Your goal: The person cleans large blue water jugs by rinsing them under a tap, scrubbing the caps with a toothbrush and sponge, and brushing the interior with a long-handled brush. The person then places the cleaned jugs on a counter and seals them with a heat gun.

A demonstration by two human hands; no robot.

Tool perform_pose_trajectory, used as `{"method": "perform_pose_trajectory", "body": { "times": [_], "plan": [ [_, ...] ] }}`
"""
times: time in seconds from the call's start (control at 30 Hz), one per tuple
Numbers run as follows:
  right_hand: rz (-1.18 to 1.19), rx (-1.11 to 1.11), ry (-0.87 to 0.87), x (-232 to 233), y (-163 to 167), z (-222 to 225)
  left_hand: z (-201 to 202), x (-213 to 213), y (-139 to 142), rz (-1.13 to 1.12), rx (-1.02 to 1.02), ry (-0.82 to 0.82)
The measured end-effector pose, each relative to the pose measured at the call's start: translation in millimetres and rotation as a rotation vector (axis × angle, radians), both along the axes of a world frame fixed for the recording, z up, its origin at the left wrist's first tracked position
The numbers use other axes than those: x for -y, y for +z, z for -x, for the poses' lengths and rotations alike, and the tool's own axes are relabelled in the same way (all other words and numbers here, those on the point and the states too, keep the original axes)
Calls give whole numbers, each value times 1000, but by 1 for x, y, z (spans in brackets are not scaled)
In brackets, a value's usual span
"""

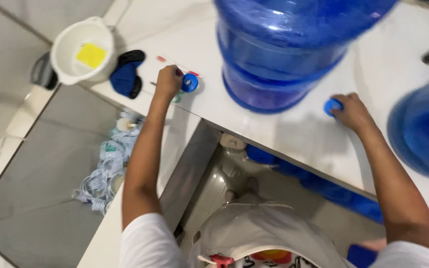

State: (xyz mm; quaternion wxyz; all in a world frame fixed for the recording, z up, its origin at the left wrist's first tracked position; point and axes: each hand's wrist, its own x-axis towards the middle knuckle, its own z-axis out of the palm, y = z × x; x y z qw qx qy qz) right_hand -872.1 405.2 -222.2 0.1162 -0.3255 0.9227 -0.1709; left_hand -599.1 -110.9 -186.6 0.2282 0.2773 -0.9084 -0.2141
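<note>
Both bare hands rested apart on the white marble counter (294, 131).
Left hand (168, 81) touched a blue tape roll (190, 82), upper centre; right hand (352, 112) clasped a small blue plastic cap (331, 105) beside the big translucent blue water jug (286, 47).

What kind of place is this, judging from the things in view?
Probably a water-refilling workspace: a large blue water jug stands on a white counter, a blue cap is under the right hand, and plastic rings are piled below.

A: Any labels showing?
B: One: a yellow square label (91, 54) inside the white bucket (82, 49), near the counter's (284, 134) far left corner.
A: Packages, signs, screens?
B: None I can make out.
</note>
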Motion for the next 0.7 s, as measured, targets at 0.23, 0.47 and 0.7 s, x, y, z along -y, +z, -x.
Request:
{"method": "perform_pose_trajectory", "body": {
  "times": [0.23, 0.47, 0.7],
  "plan": [
    [246, 109, 66, 9, 8, -32, 0, -150, -5, -697, 42, -393],
    [285, 537, 213, 62, 44, -137, -8, -206, 13, -871, -71, -394],
    [916, 1227, 264, 232, 87, -232, -88, -161, 61, -704, -385, -117]
  ]
}}
